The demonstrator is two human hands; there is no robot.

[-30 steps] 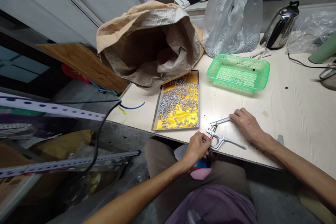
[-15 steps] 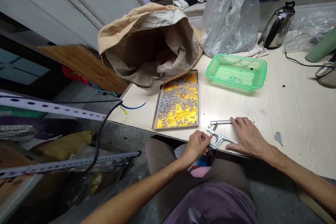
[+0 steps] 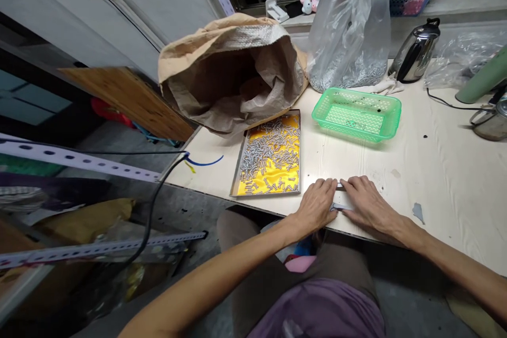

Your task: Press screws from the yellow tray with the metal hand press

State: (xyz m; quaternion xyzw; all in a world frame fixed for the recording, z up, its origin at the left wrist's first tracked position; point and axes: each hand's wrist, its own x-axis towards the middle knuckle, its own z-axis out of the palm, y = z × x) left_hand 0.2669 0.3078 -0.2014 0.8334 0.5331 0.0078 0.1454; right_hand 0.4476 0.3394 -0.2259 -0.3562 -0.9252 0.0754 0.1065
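Observation:
A silver plier-like hand tool (image 3: 341, 206) lies at the front edge of the table, mostly covered by my hands. My left hand (image 3: 318, 200) is closed over its spring end, so the jaw and spring are hidden. From the other side, my right hand (image 3: 366, 203) grips the two handles, with its thumb at the nearer one. Short strips of both handles show between the hands. Left of my left hand, a shallow tray (image 3: 300, 169) lined with yellow cloth holds many small silver screw-like pieces (image 3: 257, 153).
Behind the hands sits a green plastic basket (image 3: 356, 134) with a few small bits in it. A large open brown sack (image 3: 233, 74) stands behind the tray. Farther back are a clear bag of metal pieces (image 3: 348, 58) and a steel kettle (image 3: 415, 53).
My left hand has moved right, from pinching at the tool's red-tipped end to covering that end. My right hand stays on the handles. The view has shifted slightly.

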